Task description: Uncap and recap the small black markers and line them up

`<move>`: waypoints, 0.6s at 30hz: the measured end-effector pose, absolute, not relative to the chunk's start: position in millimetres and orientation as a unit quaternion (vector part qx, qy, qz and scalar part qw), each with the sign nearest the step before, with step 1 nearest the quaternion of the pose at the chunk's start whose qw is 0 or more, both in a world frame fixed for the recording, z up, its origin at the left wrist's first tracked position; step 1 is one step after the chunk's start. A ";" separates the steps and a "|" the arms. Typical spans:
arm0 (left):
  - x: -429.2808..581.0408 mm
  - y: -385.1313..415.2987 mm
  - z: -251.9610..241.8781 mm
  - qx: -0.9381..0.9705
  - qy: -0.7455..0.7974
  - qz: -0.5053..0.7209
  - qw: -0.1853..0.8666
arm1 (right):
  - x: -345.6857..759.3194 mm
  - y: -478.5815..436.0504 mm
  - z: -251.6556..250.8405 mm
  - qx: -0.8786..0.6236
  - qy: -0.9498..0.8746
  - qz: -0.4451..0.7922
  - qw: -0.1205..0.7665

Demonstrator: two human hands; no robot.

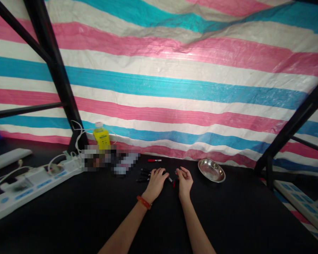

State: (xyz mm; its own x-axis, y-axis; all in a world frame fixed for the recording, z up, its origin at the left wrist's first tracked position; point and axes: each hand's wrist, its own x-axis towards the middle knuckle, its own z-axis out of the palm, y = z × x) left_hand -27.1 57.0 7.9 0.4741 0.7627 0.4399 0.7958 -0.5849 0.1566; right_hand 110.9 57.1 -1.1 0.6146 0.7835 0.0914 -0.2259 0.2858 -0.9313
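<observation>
My left hand (pixel 155 183), with an orange-red bracelet (pixel 144 202) on its wrist, is curled palm down on the black tabletop. A dark marker with a pale end (pixel 170 179) runs between its thumb and fingers. Just left of those fingers lie several black markers (pixel 143 180), partly covered by the hand. My right hand (pixel 185 181) is closed in a pinch, fingertips together on something small and dark that I cannot make out. Between the hands sits a small red piece (pixel 174 183). Farther back is a red marker (pixel 154 160) with a silvery end.
A round steel dish (pixel 212 170) stands right of my right hand. At the left are a white power strip (pixel 39 188) with cables and a yellow bottle (pixel 102 137), beside blurred items. A striped plastic sheet (pixel 175 84) hangs behind, between black frame posts (pixel 59 81).
</observation>
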 end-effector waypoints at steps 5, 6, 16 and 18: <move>-26.6 56.0 9.3 -0.844 -0.460 -0.270 0.052 | 109.6 56.7 0.1 -0.485 -0.285 0.352 0.748; -26.7 55.4 10.5 -0.840 -0.462 -0.277 0.058 | 109.3 56.7 0.1 -0.483 -0.284 0.351 0.750; -31.2 50.7 23.1 -0.791 -0.519 -0.315 0.075 | 105.1 52.1 12.0 -0.443 -0.303 0.330 0.777; -31.7 49.9 24.0 -0.789 -0.520 -0.317 0.075 | 101.3 50.6 15.1 -0.435 -0.320 0.332 0.774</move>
